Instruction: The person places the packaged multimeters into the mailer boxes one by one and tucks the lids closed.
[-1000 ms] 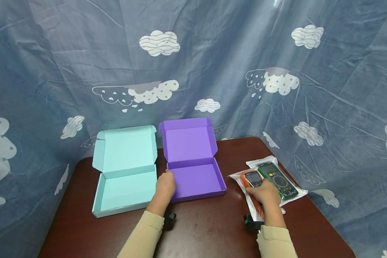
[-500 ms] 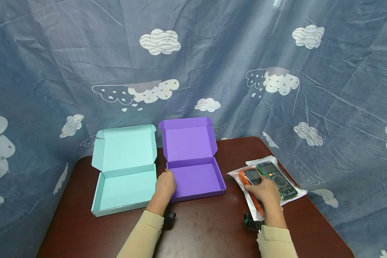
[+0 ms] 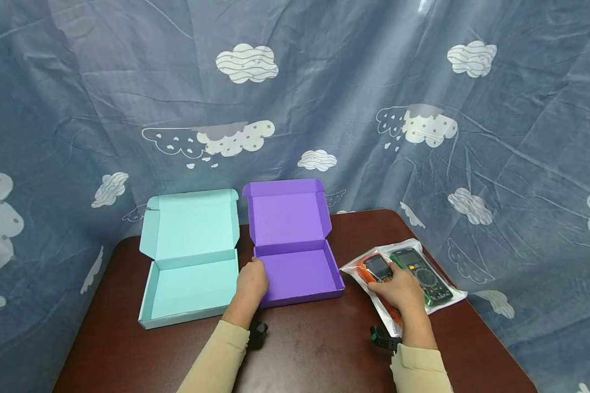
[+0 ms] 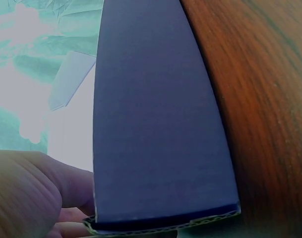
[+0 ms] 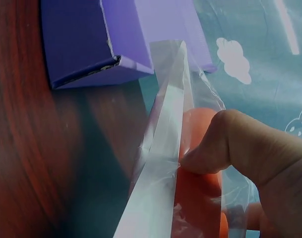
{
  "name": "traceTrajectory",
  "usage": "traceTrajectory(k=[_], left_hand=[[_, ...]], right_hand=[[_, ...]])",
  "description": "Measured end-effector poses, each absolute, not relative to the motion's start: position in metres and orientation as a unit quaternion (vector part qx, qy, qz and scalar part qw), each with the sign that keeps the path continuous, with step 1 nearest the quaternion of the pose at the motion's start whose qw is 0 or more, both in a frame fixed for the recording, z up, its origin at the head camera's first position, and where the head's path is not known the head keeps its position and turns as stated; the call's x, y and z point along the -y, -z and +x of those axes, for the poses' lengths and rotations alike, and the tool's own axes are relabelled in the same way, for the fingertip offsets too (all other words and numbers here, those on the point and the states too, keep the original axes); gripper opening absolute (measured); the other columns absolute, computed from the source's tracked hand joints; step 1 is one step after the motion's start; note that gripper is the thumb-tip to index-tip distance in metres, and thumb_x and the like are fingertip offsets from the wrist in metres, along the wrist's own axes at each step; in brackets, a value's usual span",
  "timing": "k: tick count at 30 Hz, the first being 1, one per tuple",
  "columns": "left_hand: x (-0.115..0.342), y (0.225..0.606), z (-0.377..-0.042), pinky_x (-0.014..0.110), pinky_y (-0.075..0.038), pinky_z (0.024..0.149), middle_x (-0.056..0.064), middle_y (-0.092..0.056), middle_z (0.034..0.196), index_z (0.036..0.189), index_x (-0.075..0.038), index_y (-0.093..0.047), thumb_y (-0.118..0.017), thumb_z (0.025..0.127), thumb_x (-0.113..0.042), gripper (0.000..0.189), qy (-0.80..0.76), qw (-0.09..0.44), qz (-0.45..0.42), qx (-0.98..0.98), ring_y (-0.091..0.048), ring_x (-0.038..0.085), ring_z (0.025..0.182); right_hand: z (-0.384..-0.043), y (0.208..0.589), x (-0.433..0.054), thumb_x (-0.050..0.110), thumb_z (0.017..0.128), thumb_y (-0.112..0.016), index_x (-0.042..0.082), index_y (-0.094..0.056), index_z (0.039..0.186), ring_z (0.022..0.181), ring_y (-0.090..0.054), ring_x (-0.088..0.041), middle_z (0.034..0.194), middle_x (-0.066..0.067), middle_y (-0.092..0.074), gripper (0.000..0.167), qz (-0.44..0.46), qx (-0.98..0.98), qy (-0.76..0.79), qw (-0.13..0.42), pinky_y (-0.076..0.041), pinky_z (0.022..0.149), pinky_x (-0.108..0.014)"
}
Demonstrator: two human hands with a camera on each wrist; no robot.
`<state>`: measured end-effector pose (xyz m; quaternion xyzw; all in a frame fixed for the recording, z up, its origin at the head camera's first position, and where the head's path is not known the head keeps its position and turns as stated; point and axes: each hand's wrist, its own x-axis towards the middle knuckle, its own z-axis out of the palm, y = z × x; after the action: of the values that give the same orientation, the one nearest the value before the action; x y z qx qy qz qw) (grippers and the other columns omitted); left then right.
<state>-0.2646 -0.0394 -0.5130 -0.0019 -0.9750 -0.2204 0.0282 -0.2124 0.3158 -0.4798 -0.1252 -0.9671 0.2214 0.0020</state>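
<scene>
Gripping orange multimeter [image 3: 376, 266] beside green multimeter [image 3: 426, 276]

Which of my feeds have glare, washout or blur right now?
Head: soft sheen on the table near the front, otherwise readable; left wrist: curtain partly washed out, purple box wall dim; right wrist: plastic bag shows bright reflections, table looks soft.

The left box [image 3: 194, 289] is mint green and the right box [image 3: 300, 273] is purple. Farther right, one meter [image 3: 366, 267] is orange and the other meter [image 3: 425, 277] is green and black. The table [image 3: 319, 349] is red-brown. The far curtain [image 3: 344, 82] is blue with white clouds [image 3: 247, 63].
</scene>
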Motion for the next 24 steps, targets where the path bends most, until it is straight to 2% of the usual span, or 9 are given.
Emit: traceTrajectory(k=[6, 14, 21, 24], left_hand=[[0.04, 0.513, -0.266, 0.05, -0.058, 0.073, 0.031, -0.07, 0.098, 0.137, 0.023, -0.047, -0.064, 0.094, -0.002, 0.052, 0.223, 0.021, 0.0, 0.975, -0.072, 0.04, 0.087], [0.04, 0.514, -0.266, 0.05, -0.058, 0.073, 0.031, -0.07, 0.098, 0.137, 0.023, -0.048, -0.065, 0.094, -0.002, 0.052, 0.224, 0.028, -0.001, 0.974, -0.072, 0.041, 0.087], [0.041, 0.514, -0.265, 0.05, -0.058, 0.073, 0.031, -0.07, 0.097, 0.137, 0.023, -0.047, -0.064, 0.095, -0.001, 0.051, 0.228, 0.027, -0.003, 0.973, -0.072, 0.041, 0.087], [0.041, 0.515, -0.265, 0.05, -0.058, 0.073, 0.031, -0.07, 0.097, 0.137, 0.023, -0.047, -0.063, 0.095, -0.001, 0.051, 0.228, 0.03, -0.004, 0.973, -0.072, 0.041, 0.087]], right_hand=[[-0.215, 0.476, -0.309, 0.05, 0.074, -0.083, -0.008, -0.042, 0.149, 0.109, -0.054, -0.054, 0.129, -0.039, -0.053, 0.103, -0.111, 0.971, -0.212, 0.012, -0.045, 0.086, -0.067], [-0.218, 0.474, -0.302, 0.04, 0.072, -0.083, -0.009, -0.045, 0.148, 0.103, -0.055, -0.048, 0.122, -0.035, -0.057, 0.098, -0.069, 0.974, -0.217, 0.024, -0.045, 0.081, -0.063], [-0.22, 0.472, -0.295, 0.039, 0.071, -0.083, -0.006, -0.046, 0.149, 0.101, -0.055, -0.043, 0.129, -0.033, -0.054, 0.097, -0.042, 0.975, -0.215, 0.017, -0.045, 0.081, -0.059], [-0.222, 0.472, -0.292, 0.039, 0.07, -0.084, -0.005, -0.048, 0.147, 0.1, -0.055, -0.041, 0.127, -0.03, -0.055, 0.095, -0.03, 0.976, -0.214, 0.019, -0.046, 0.079, -0.057]])
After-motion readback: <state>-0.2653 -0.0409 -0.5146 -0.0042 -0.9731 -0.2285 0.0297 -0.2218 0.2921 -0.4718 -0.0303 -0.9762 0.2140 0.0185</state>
